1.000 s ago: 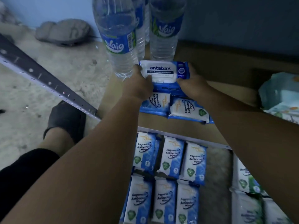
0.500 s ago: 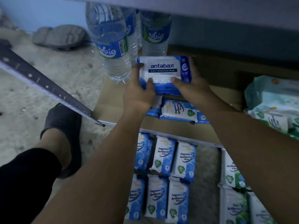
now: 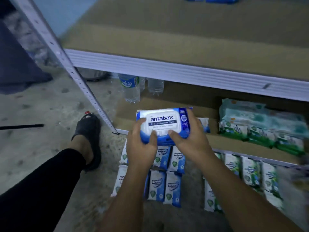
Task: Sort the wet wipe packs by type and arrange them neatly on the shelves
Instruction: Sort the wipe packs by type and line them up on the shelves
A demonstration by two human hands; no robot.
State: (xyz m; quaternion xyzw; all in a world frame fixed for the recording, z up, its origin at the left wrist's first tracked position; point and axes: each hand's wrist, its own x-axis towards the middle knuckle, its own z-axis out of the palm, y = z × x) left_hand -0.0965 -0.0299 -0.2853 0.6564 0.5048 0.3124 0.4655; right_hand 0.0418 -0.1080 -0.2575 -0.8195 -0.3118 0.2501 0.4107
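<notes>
Left hand (image 3: 142, 149), right hand (image 3: 189, 139) — both hands grip antabax pack (image 3: 163, 121) | near lower shelf (image 3: 234, 144)

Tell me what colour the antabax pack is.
The antabax pack is blue with a white lid, best seen in the head view.

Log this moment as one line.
left hand: grips antabax pack | right hand: grips it too | pack: at lower shelf front | floor: small blue packs
</notes>
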